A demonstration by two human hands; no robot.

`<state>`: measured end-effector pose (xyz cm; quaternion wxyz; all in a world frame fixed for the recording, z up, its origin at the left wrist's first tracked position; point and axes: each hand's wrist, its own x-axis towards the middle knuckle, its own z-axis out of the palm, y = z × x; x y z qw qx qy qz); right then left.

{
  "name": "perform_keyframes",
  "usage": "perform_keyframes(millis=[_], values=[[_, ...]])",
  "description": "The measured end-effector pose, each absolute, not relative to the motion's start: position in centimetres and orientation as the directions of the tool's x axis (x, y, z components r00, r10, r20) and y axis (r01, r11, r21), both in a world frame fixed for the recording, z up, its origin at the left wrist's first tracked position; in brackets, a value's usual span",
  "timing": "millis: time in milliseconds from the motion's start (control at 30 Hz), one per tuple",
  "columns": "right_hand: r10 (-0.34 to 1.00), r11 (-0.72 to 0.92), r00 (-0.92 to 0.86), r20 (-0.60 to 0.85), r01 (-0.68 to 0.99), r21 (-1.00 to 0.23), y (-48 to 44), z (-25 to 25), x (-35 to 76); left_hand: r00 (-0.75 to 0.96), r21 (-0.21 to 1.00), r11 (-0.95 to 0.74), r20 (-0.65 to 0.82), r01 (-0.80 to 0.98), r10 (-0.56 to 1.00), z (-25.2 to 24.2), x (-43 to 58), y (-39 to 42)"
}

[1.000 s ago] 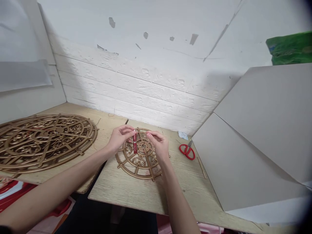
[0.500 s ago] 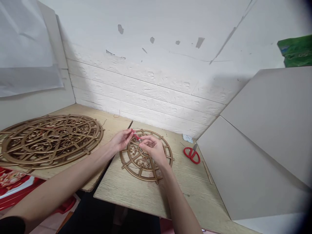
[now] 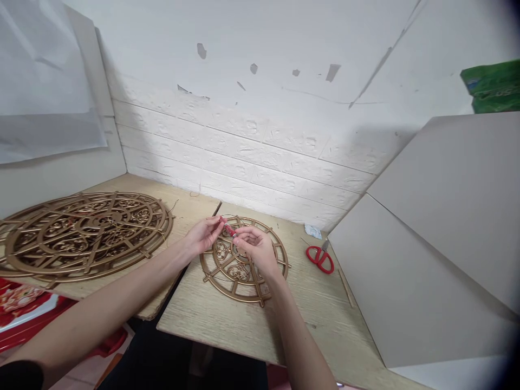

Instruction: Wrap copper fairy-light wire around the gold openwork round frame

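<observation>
Between my hands is a small red rod-like piece (image 3: 229,230) with shiny ends; its exact kind is too small to make out. My left hand (image 3: 205,234) pinches its upper left end. At the lower right end, the fingertips of my right hand (image 3: 257,246) close on it. Both hands are over a round gold lattice panel (image 3: 231,293) with scrollwork, which lies flat on the right-hand board. My right wrist and forearm hide part of the panel's right side. A thin dark thread or wire runs along the panel's far edge.
Several larger gold lattice panels (image 3: 87,265) are stacked on the left, with loose wire on top. Red-handled scissors (image 3: 320,259) and a thin stick (image 3: 346,288) lie at right. White brick-patterned wall (image 3: 244,146) stands behind; a grey-white panel (image 3: 422,271) bounds the right.
Both hands keep their pinch on the red piece, which has shifted very slightly to the right. The lattice panel and scissors stay where they were.
</observation>
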<state>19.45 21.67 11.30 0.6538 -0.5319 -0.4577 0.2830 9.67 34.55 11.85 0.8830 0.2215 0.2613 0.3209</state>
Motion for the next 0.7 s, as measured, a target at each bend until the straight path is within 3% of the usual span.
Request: perform_keyframes(millis=[467,700], values=[[0.874,0.247,0.412,0.256,0.075,-0.966,21.55,11.4,19.71,0.663,0.578,0.701,-0.334,-0.418,0.67,11.8,9.54,34.53],[0.915,0.238,0.321,0.245,0.061,-0.969,21.42,11.32,19.73,0.663,0.588,0.696,-0.33,-0.412,0.672,11.64,9.56,34.68]])
